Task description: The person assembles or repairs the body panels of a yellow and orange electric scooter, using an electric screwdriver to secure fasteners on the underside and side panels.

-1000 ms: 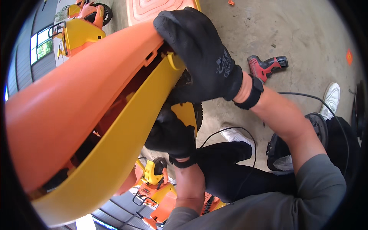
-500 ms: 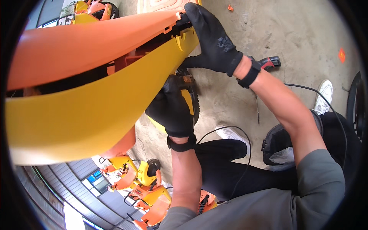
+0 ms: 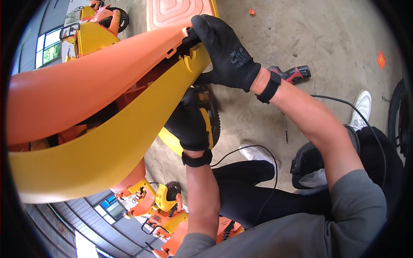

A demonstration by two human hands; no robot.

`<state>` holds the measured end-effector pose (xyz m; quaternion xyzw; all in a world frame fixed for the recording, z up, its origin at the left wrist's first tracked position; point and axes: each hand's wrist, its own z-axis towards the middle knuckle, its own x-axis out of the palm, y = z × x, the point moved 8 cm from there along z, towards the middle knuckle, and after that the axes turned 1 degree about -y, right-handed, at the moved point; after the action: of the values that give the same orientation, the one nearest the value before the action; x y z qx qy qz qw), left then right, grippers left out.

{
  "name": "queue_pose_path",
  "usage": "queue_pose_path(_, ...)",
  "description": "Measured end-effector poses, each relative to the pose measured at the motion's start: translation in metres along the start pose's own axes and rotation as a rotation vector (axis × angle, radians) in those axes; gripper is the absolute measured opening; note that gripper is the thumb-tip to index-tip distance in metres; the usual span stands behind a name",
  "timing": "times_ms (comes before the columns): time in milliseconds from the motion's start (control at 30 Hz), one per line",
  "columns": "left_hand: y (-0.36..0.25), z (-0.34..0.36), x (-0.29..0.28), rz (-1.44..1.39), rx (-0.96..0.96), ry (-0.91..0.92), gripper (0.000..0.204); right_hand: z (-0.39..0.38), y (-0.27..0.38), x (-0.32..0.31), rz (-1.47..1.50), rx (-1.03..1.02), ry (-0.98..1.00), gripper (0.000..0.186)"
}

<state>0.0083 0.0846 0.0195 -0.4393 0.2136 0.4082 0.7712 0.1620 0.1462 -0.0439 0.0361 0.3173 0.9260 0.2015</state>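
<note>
My right hand [image 3: 221, 56], in a black coated glove with a dark wrist strap, is wrapped round the narrow end of an orange body panel [image 3: 77, 90] and a yellow panel [image 3: 81, 167]. A dark gap with inner parts shows between the panels. My left hand [image 3: 185, 124], also gloved, is curled beneath the yellow panel near a dark tyre [image 3: 215, 127]; what its fingertips hold is hidden.
A red-and-black power drill [image 3: 294, 74], thin tool [image 3: 285, 133], black cable [image 3: 340, 100] and orange scrap [image 3: 380, 60] lie on the concrete. Black case [image 3: 307, 172] is by my legs; orange crate lid [image 3: 176, 13] behind. Yellow-orange scooters [image 3: 92, 38] stand around; wheel [image 3: 396, 116] at right.
The panels swung to a flatter angle, then dipped back slightly. My right hand moved up, then a little down and left with their end; my left hand followed beneath.
</note>
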Motion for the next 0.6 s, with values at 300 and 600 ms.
queue_pose_path(300,0.008,-0.007,0.01,-0.121,-0.155,-0.082,0.021,0.001,-0.013,0.0,0.033,0.085,-0.02,0.087)
queue_pose_path(600,0.0,-0.003,0.019,-0.095,-0.165,-0.037,0.018,-0.017,-0.028,0.005,-0.069,0.055,0.056,0.114)
